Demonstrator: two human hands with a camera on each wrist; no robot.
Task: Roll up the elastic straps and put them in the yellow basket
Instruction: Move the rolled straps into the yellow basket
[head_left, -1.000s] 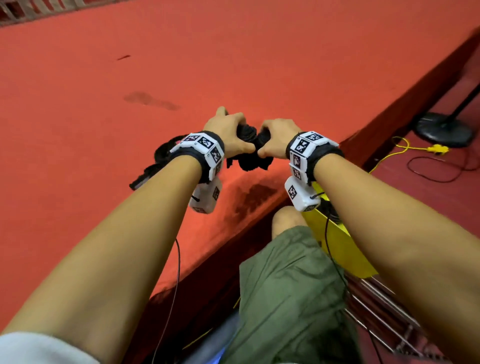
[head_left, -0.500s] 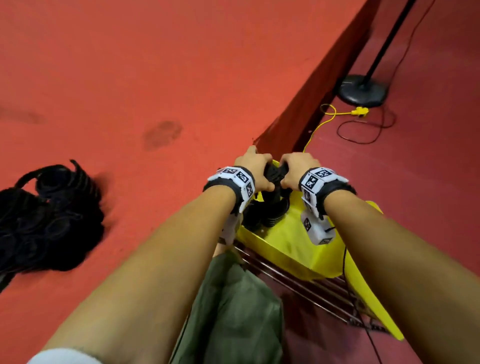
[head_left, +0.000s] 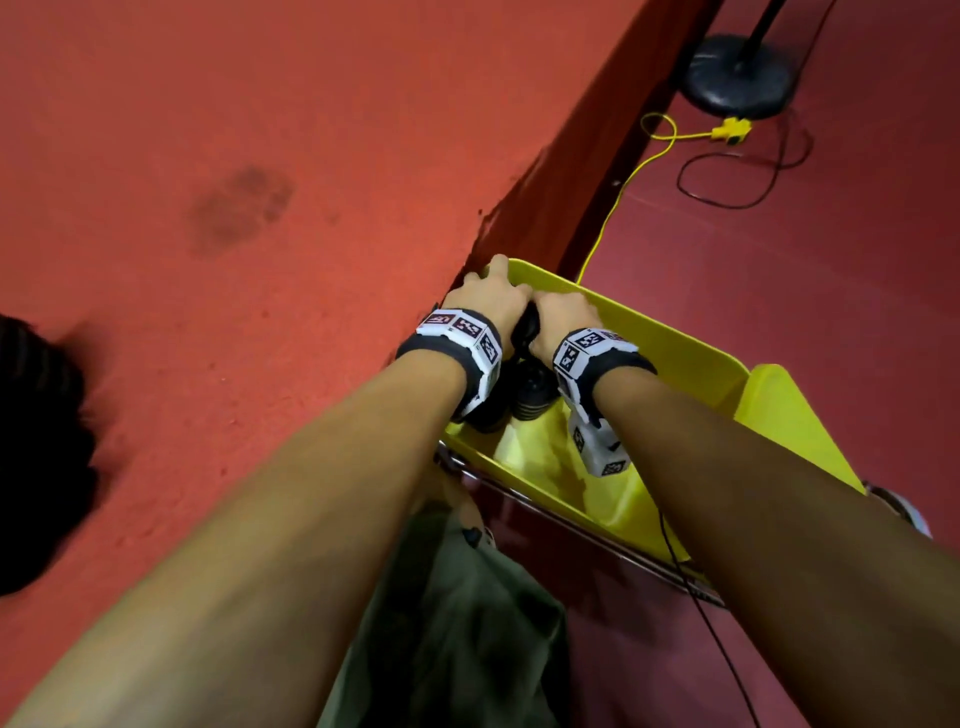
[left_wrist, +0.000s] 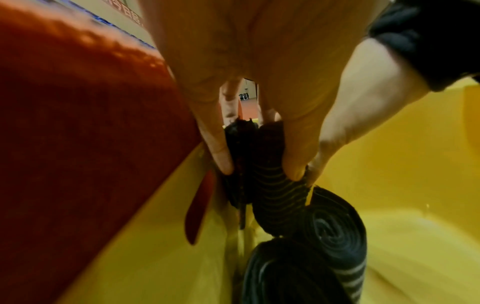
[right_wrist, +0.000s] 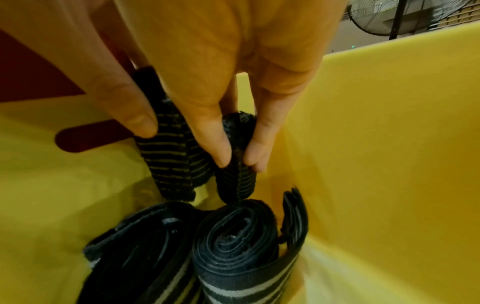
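Down inside the yellow basket (head_left: 680, 347), both hands meet over a rolled strap (right_wrist: 171, 152). A second ago they worked it above the red mat (head_left: 218, 156); half a second ago they reached the basket's edge; now they are low within its walls. Left hand (head_left: 491, 301) and right hand (head_left: 563, 314) pinch the dark striped roll from either side, fingertips (left_wrist: 221, 162) pressed against its coils. The right wrist view shows a narrower fold (right_wrist: 237, 174) nipped between two right fingers, possibly the roll's loose tail; the blur leaves that uncertain. Beneath lie two finished rolls (right_wrist: 233, 232) on the basket floor, touching each other. Judgement: this roll is at the point of release, and letting go evenly should keep it wound. A dark heap of unrolled straps (head_left: 36, 457) waits on the mat, well apart, so work remains. Fan base (head_left: 737, 73) and yellow cord (head_left: 628, 182) lie beyond.
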